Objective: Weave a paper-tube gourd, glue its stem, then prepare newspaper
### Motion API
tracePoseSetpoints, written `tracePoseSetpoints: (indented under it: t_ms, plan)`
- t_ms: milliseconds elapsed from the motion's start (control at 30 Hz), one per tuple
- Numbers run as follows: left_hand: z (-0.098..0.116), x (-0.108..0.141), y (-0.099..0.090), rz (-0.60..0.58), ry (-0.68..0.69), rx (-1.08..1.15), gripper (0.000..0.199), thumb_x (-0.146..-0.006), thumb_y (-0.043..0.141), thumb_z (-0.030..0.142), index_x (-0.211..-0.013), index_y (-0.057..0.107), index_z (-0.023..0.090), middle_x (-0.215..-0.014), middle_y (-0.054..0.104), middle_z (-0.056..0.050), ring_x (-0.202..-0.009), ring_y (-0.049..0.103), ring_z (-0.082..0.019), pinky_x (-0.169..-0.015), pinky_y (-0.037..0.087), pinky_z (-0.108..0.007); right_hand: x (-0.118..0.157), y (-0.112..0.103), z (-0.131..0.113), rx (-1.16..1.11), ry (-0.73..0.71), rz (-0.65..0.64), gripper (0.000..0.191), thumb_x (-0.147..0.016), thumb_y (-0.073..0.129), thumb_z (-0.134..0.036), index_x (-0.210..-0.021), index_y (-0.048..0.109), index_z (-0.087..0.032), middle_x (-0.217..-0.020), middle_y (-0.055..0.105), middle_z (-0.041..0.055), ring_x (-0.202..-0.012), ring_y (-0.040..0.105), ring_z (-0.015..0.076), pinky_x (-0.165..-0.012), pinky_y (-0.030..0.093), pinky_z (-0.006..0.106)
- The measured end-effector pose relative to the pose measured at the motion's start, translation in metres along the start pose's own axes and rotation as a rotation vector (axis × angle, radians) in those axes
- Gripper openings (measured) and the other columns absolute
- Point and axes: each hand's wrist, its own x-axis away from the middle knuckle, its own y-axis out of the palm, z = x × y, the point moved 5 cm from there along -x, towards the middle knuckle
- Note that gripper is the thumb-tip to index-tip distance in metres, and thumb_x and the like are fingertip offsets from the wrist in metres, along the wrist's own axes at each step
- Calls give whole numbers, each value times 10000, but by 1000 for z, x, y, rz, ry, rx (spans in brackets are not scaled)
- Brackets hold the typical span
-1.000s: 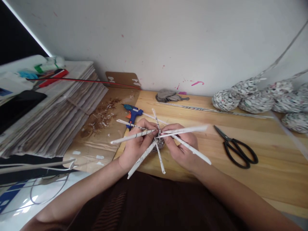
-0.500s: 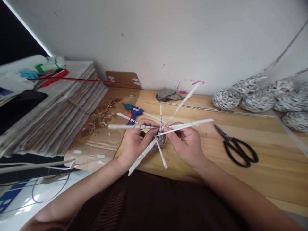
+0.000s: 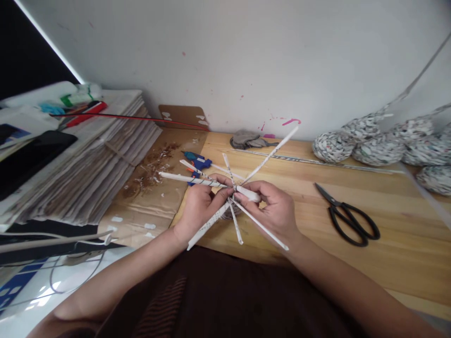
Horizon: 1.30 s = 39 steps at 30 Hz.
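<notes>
You wear a dark brown garment (image 3: pixel 239 298) with thin reddish-brown stripes (image 3: pixel 164 307) toward its left, both hands (image 3: pixel 199 209) (image 3: pixel 278 209) and forearms (image 3: pixel 136 267) bare.

Near the worktop's (image 3: pixel 405 234) front edge, left hand (image 3: pixel 199 209), right hand (image 3: pixel 276 206) and paper sticks (image 3: pixel 209 227) partly hide a woven base (image 3: pixel 231 213). By the far right corner, woven balls (image 3: pixel 435 179) are cut off.

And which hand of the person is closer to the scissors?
Right. The right hand is to the left of the scissors, not touching them. The left hand is farther off on that same side, beyond the centre of the paper strips.
</notes>
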Motion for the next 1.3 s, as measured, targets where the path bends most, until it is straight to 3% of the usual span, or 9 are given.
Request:
tracePoseSetpoints:
  t_ms: [233,500,800,967,1300]
  plan:
    - [0,0,4,17,-67,74,88,-883,668,266,-883,686,180,-832,733,-31,-794,688,-172,-733,532,-283,2,-1,-2,231,-119,13,53,-866,676,-217,-891,721,-205,-766,720,10,-627,636,117,-614,528,254]
    - [-1,1,6,18,-105,148,118,-895,653,273,-859,675,163,-775,688,-21,-718,643,-142,-661,505,-244,1,4,5,-34,-2,21,26,-881,642,-189,-869,628,-207,-769,704,-18,-574,606,77,-526,481,185]
    - [-3,3,6,18,-151,211,131,-890,656,295,-873,653,165,-775,670,-17,-660,629,-127,-585,510,-222,2,7,7,-119,55,8,44,-896,664,-219,-859,642,-209,-753,688,-24,-586,593,76,-540,494,190]
    - [-6,4,4,34,-108,141,133,-896,642,299,-889,668,169,-839,690,-43,-779,655,-157,-709,545,-266,1,10,6,-180,56,-50,84,-858,732,-247,-901,670,-210,-806,725,-1,-663,664,108,-594,548,227]
    - [0,5,6,-2,-138,88,167,-895,633,321,-894,674,159,-838,710,-52,-722,667,-166,-643,534,-259,4,5,11,-18,-12,31,86,-872,729,-271,-848,663,-221,-817,736,6,-673,675,130,-623,559,271]
